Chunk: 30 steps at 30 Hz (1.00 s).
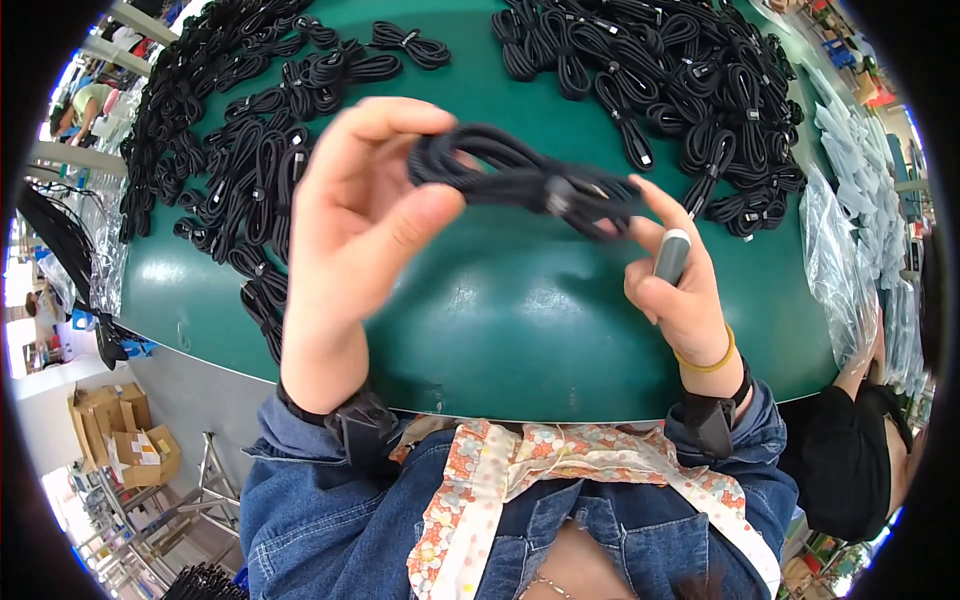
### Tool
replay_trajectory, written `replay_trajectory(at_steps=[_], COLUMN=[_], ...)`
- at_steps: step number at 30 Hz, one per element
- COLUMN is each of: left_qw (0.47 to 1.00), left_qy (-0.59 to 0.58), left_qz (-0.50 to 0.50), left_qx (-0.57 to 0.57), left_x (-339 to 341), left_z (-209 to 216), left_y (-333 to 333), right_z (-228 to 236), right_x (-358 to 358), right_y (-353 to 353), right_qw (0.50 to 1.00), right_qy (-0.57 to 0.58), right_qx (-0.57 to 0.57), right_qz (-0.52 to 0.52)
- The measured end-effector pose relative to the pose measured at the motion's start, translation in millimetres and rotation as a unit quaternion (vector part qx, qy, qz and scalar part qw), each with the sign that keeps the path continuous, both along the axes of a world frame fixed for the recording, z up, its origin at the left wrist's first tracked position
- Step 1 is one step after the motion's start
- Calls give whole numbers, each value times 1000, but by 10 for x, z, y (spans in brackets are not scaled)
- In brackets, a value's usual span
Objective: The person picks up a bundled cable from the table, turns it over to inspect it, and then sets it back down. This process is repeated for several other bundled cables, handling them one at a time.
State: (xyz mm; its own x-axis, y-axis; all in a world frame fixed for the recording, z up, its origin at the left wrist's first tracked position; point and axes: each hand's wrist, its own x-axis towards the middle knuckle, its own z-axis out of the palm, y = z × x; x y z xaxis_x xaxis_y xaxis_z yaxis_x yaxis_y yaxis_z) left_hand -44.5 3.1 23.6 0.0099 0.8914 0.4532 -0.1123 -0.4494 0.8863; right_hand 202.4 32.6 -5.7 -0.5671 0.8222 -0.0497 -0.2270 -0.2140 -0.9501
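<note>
A coiled black cable, bound at its middle, is stretched sideways between my hands above the green table. My left hand pinches its left loop between thumb and fingers. At the right end, fingers of my right hand touch the coil, while the same hand grips a short grey pen-like tool with a pale tip. The band around the coil's middle is blurred, so its details are hard to read.
Bundled black cables lie in one heap at the left and another at the far right. Clear plastic bags hang along the right edge. Beside them is another person's dark clothing. Cardboard boxes stand at the lower left.
</note>
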Motion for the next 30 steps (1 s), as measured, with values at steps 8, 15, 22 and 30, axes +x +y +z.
replay_trajectory(at_steps=[8, 15, 22, 30], left_qw=[969, 955, 895, 925], left_qy=[-192, -248, -351, -304], left_qz=[-142, -114, -201, -123], left_qx=[-56, -117, -188, -191], left_x=[357, 396, 266, 358], left_z=[-180, -219, -275, -231], left_y=[-21, -39, -28, -53], right_z=[50, 19, 50, 23], right_x=[79, 26, 62, 62], right_y=[-82, -132, -167, -144], right_qw=[996, 975, 967, 990], right_qy=[65, 69, -137, -76], right_qx=[22, 201, 202, 117], right_qz=[-49, -67, -75, -21])
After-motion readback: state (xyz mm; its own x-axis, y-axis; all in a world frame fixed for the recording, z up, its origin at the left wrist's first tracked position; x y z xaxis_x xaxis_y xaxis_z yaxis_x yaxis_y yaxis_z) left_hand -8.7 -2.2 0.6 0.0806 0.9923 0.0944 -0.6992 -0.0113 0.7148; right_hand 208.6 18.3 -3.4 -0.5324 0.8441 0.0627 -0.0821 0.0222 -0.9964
